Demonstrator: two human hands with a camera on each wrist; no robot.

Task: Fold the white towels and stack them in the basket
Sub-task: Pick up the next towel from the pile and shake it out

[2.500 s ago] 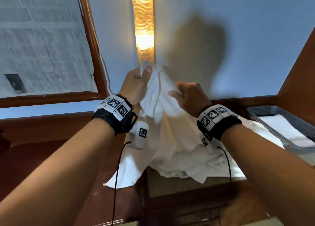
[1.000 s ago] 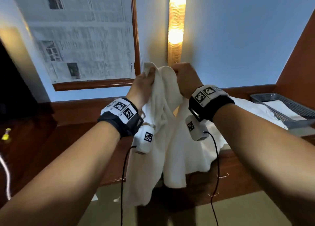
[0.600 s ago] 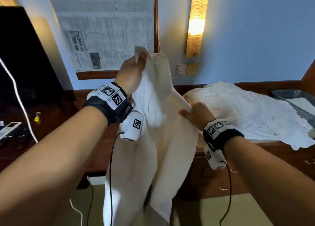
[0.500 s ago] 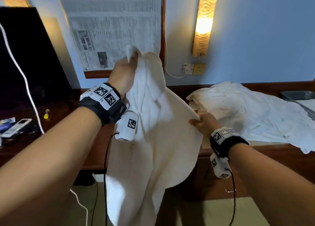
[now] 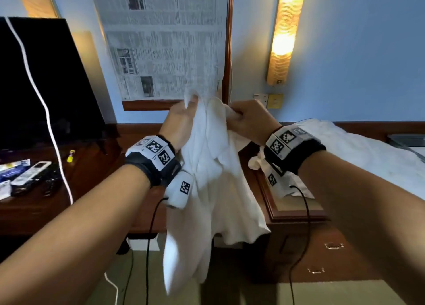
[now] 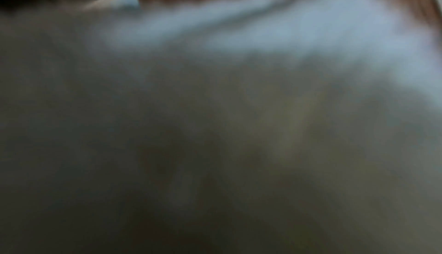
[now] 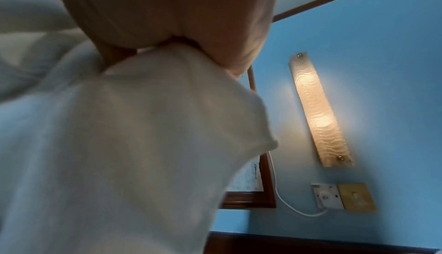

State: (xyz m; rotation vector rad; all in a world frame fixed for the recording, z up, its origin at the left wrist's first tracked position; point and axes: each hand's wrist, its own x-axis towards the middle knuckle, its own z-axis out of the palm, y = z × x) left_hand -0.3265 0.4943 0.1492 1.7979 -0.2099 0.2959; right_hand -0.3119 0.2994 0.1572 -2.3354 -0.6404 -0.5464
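In the head view, a limp white cloth towel (image 5: 207,178) is held up in the air in front of the dark wooden surface (image 5: 296,212), its lower part hanging past the surface's front edge toward the floor. Its top edge is pinched by the left hand (image 5: 181,123) and gripped by the curled fingers of the right hand (image 5: 248,120), close together. A heap of crumpled white towels (image 5: 358,152) is spread toward the surface's right end. The left wrist view is filled by blurred pale cloth. In the right wrist view, bunched towel (image 7: 143,125) is clamped between the right hand's fingers (image 7: 239,31).
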